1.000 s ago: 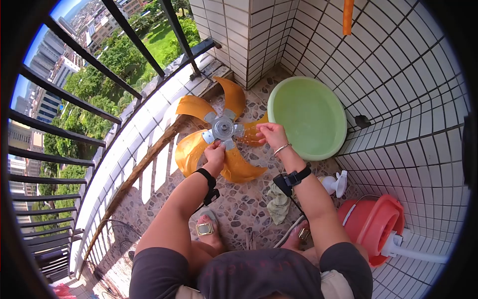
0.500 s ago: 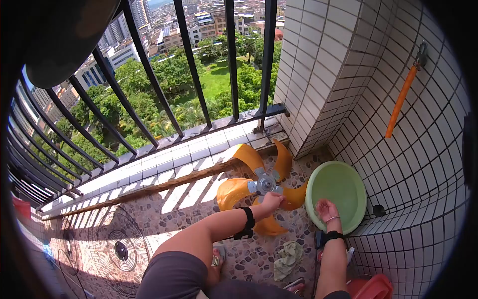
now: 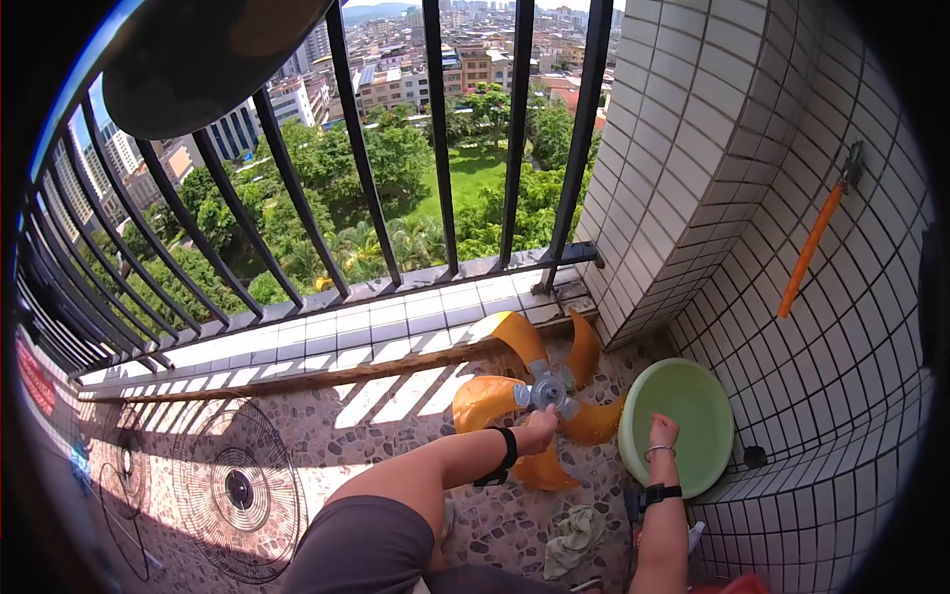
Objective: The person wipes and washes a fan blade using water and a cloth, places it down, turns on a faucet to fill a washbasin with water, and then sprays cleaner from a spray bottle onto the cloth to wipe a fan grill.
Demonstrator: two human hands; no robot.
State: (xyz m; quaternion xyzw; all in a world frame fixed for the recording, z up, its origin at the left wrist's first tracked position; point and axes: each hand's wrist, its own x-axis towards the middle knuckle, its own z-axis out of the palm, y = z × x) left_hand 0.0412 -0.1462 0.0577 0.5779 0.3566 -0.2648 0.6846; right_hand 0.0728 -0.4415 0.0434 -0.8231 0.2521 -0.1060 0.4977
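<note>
An orange fan blade wheel (image 3: pixel 487 398) with a grey metal hub lies on the pebble-patterned floor, several broad blades spread out. My left hand (image 3: pixel 539 428) is closed on it at a blade's root, beside the hub; the fingertips are partly hidden. Beside the wheel stands a pale green basin (image 3: pixel 709 416), and one blade tip reaches its rim. My right hand (image 3: pixel 663 433) is held over the basin with its fingers curled into a fist, and nothing shows in it. Both wrists carry black straps.
A crumpled cloth (image 3: pixel 574 543) lies on the floor near my feet. Round wire fan guards (image 3: pixel 239 489) lie to the left. Black railing bars (image 3: pixel 440 148) run along the front. An orange-handled tool (image 3: pixel 811 252) hangs on the tiled wall (image 3: pixel 841 406) at right.
The view has tilted up, so the scene sits lower. My right hand has gone from loosely cupped, palm showing, to a fist over the basin. My left hand stays at the hub.
</note>
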